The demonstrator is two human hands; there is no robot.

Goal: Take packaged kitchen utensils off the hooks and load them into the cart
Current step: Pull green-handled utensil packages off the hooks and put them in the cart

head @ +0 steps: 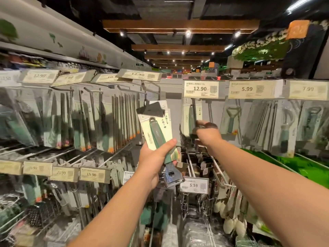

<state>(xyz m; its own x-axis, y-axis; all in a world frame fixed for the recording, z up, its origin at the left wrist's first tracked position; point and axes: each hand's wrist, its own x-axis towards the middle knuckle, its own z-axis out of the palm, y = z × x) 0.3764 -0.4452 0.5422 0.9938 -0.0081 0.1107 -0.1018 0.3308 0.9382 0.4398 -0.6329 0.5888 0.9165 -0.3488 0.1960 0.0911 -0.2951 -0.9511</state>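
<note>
My left hand point(154, 158) grips a packaged green-handled peeler point(156, 129) on a pale card, its metal head pointing down below my fist. The card's top is clear of the hooks and tilted left. My right hand point(207, 133) reaches to the hook under the 12.90 price tag point(201, 89) and pinches the lower part of another green-handled packaged utensil point(192, 120) that still hangs there. No cart is in view.
Rows of hooks with packaged knives point(99, 122) fill the left. More peelers point(231, 120) and openers point(284, 129) hang at the right. Lower hooks carry price tags, one reading 5.59 point(194, 185). A green shelf surface point(284, 163) shows at the right.
</note>
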